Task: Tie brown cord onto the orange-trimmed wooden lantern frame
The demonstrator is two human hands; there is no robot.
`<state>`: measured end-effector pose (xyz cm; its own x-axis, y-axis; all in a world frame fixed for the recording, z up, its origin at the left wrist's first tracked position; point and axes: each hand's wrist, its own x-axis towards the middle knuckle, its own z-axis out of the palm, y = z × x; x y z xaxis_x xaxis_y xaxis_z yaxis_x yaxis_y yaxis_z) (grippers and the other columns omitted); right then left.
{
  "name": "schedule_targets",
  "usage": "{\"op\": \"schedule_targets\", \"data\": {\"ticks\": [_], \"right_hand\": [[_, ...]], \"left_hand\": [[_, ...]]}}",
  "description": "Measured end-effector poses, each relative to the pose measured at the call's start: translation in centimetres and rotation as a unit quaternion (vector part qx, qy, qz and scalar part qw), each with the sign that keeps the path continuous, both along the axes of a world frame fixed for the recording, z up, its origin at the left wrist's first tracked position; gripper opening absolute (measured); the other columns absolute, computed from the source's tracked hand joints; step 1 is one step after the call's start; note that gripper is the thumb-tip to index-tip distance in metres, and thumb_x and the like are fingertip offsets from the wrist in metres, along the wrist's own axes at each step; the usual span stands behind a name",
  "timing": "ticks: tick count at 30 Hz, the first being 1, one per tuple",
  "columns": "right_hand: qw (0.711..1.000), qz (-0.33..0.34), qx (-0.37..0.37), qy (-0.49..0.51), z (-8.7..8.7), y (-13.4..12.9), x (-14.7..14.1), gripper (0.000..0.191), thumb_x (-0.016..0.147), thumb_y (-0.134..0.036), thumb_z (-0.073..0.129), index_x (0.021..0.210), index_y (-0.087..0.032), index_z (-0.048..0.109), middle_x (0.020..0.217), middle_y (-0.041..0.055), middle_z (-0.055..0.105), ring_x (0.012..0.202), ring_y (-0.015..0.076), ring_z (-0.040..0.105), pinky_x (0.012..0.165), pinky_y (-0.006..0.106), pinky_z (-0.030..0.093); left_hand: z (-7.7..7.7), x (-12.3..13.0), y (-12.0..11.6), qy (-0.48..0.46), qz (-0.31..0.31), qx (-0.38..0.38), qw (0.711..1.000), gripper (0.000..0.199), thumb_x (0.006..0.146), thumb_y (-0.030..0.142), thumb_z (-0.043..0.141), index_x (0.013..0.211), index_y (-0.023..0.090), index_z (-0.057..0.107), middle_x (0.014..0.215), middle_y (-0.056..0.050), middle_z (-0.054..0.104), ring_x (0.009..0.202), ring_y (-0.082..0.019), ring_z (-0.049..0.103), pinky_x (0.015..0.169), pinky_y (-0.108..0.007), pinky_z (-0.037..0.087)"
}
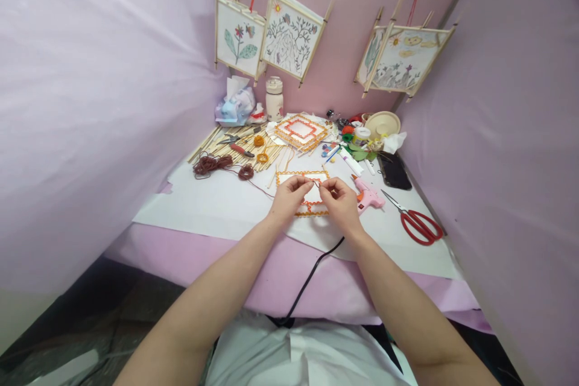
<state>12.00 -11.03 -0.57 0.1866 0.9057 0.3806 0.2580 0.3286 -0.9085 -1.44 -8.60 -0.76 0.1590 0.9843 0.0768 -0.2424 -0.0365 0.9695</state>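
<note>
A white panel edged with orange and red cord (312, 209) lies near the middle of the table. Above it, my left hand (292, 193) and my right hand (339, 196) are close together, thumbs and fingertips pinched on a thin dark cord that shows between them. A dark red cord (262, 189) runs from a small coil (245, 172) toward my left hand. Just right of my right hand lies a pink glue gun (370, 196). My hands cover part of the panel.
Red-handled scissors (420, 227) and a phone (394, 170) lie at the right. Sticks, pliers (241, 149) and a dark red yarn bundle (212, 164) are at the left. Behind stand a second decorated panel (301, 131) and a bottle (274, 99). Lanterns (292, 39) hang above. A black cable (312, 274) crosses the front edge.
</note>
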Motion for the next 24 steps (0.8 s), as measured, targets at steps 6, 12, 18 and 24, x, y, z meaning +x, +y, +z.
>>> {"op": "schedule_targets", "data": {"ticks": [6,12,18,24], "right_hand": [[0.991,-0.003,0.078,-0.108,-0.1,-0.5,-0.5,0.008,0.077,-0.018,0.054,0.070,-0.021,0.054,0.071,-0.0016,0.052,0.063,0.0129,0.046,0.060,0.027,0.038],[0.977,0.009,0.121,-0.177,-0.3,-0.4,-0.5,0.009,0.079,-0.018,0.054,0.071,-0.022,0.055,0.071,-0.0005,0.053,0.067,0.0146,0.048,0.063,0.028,0.039],[0.982,0.004,0.105,-0.154,-0.2,-0.2,0.1,0.011,0.079,-0.017,0.055,0.069,-0.021,0.056,0.069,-0.0008,0.055,0.063,0.0138,0.049,0.061,0.029,0.040],[0.995,0.009,0.059,-0.077,-0.1,0.2,0.7,0.009,0.083,-0.027,0.058,0.084,-0.021,0.065,0.084,0.0027,0.061,0.070,0.0145,0.055,0.059,0.027,0.042]], "left_hand": [[0.3,0.4,-0.6,-0.163,-0.055,-0.106,0.979,0.028,0.063,0.030,0.079,0.080,0.017,0.061,0.080,0.001,0.059,0.071,-0.010,0.055,0.060,-0.020,0.042],[0.4,0.5,-0.4,-0.206,-0.074,-0.122,0.968,0.031,0.061,0.026,0.081,0.077,0.015,0.056,0.075,0.001,0.058,0.057,-0.004,0.045,0.051,-0.018,0.033],[0.1,0.5,-0.2,-0.176,-0.058,-0.071,0.980,0.032,0.066,0.029,0.079,0.080,0.017,0.053,0.073,0.003,0.056,0.054,-0.004,0.042,0.050,-0.018,0.032],[-0.2,0.7,-0.3,-0.094,-0.055,-0.033,0.993,0.025,0.070,0.033,0.073,0.081,0.017,0.057,0.066,0.003,0.053,0.051,-0.006,0.043,0.045,-0.019,0.027]]}}
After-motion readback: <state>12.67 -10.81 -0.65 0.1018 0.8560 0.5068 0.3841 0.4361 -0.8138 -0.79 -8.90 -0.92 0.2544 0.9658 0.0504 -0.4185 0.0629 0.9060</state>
